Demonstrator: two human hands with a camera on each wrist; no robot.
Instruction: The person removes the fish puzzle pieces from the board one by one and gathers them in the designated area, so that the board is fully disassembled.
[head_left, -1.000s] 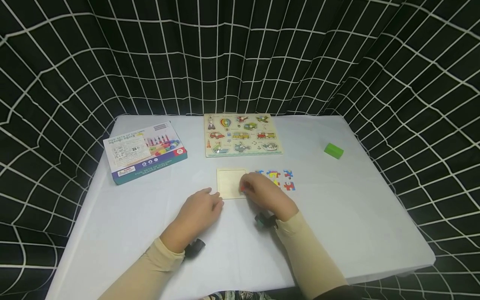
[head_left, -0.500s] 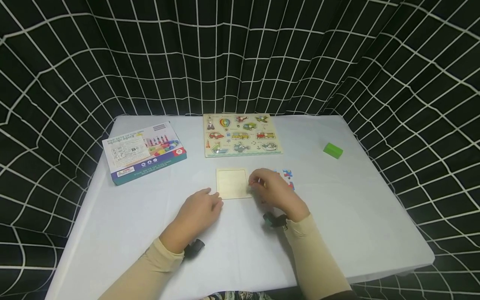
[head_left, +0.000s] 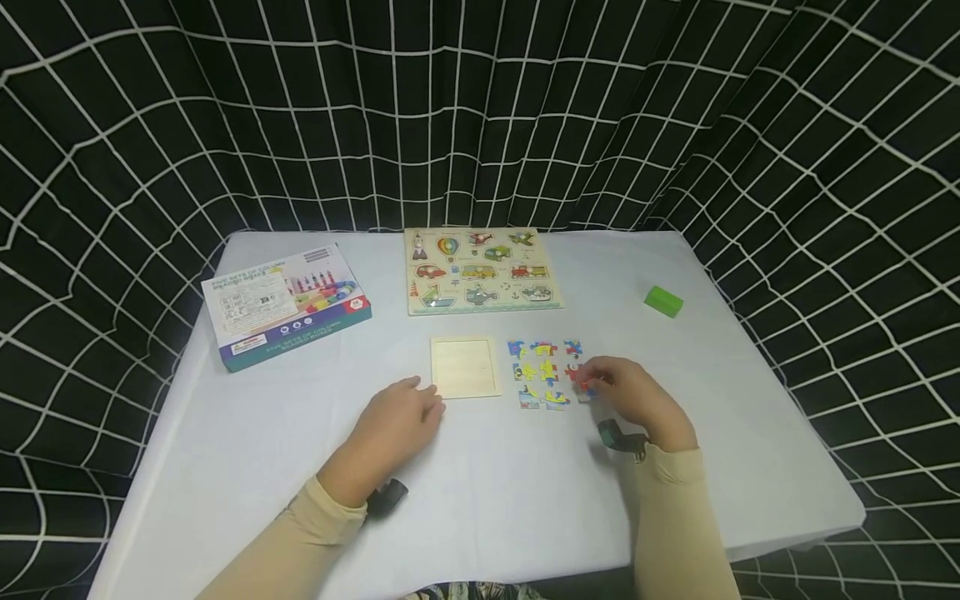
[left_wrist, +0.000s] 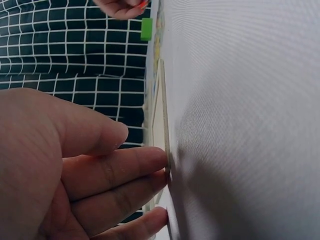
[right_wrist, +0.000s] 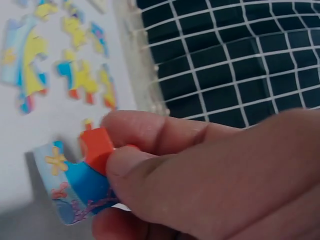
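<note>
My right hand (head_left: pixel 636 402) pinches a jigsaw piece (right_wrist: pixel 82 180) between thumb and fingers. The piece is blue and orange-red, with a yellow starfish printed near one side; in the head view it is mostly hidden by the fingers. Just left of this hand, loose jigsaw pieces (head_left: pixel 548 371) lie in rows on the white cloth. My left hand (head_left: pixel 395 431) rests at the near left corner of a shallow wooden puzzle tray (head_left: pixel 497 375), its fairly straight fingertips (left_wrist: pixel 157 159) touching the tray's edge.
Behind the tray lies a wooden vehicle puzzle board (head_left: pixel 483 307). A flat cardboard box (head_left: pixel 288 308) sits at the back left, and a green block (head_left: pixel 663 302) at the right. Black grid-patterned curtains (head_left: pixel 480 108) surround the table.
My right hand has moved from the tray's right side rightward past the loose pieces, carrying the jigsaw piece. More of the rows now shows. My left hand has stayed at the tray corner.
</note>
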